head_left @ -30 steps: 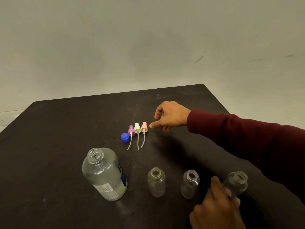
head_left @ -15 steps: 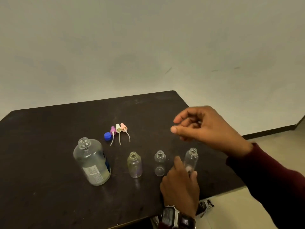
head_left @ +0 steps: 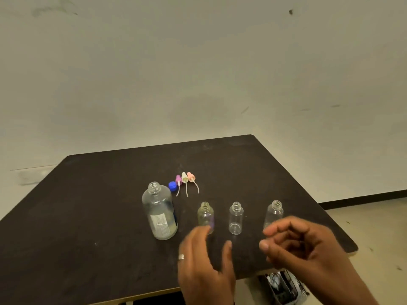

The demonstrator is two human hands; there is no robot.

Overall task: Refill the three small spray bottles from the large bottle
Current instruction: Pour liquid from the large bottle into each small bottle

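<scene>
The large clear bottle point(head_left: 160, 211) stands uncapped on the dark table point(head_left: 88, 205). To its right three small clear bottles stand open in a row: left point(head_left: 205, 215), middle point(head_left: 236, 217), right point(head_left: 274, 213). Behind them lie the blue cap point(head_left: 172, 186) and three spray heads, purple point(head_left: 178, 180), white point(head_left: 184, 177) and pink point(head_left: 190, 176). My left hand point(head_left: 206, 267) hovers in front of the left and middle small bottles, fingers spread, holding nothing. My right hand point(head_left: 301, 247) hangs loosely curled before the right small bottle, empty.
A plain wall rises behind the table. The table's right corner point(head_left: 352, 249) lies close to my right hand, with floor beyond it. A dark printed object point(head_left: 279, 285) lies on the floor below the front edge.
My left hand let go of the right small bottle and moved left, opening. My right hand drew back toward me and lower. The camera view pulled back.
</scene>
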